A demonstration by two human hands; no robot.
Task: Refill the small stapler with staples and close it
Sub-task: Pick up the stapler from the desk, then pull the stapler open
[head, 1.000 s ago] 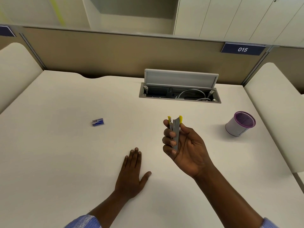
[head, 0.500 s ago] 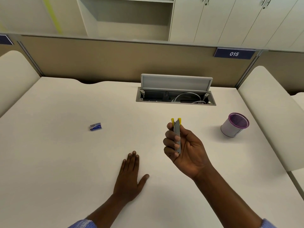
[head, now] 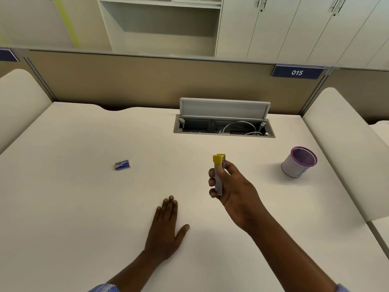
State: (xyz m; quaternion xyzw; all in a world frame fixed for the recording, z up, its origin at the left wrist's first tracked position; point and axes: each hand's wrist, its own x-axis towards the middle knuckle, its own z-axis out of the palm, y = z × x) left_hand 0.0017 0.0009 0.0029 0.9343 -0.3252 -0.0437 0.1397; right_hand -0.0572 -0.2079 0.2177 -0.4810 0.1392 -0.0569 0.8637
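My right hand [head: 232, 189] holds the small stapler [head: 219, 171] upright above the middle of the white desk [head: 73, 197]. The stapler is grey with a yellow top end, and my fingers wrap its lower half. Whether the stapler is open or closed I cannot tell. A small blue staple box [head: 122, 164] lies on the desk far to the left, apart from both hands. My left hand [head: 166, 226] rests flat on the desk, palm down, fingers together, holding nothing.
A purple-rimmed mesh pen cup [head: 299, 162] stands at the right. An open cable tray [head: 224, 127] with its lid raised is sunk into the desk's far side. Beige partitions [head: 147, 81] close the back; padded dividers flank both sides.
My right hand has turned the stapler, so its yellow end now faces left as one block rather than two prongs. The view has tilted up slightly. My left hand stays flat.
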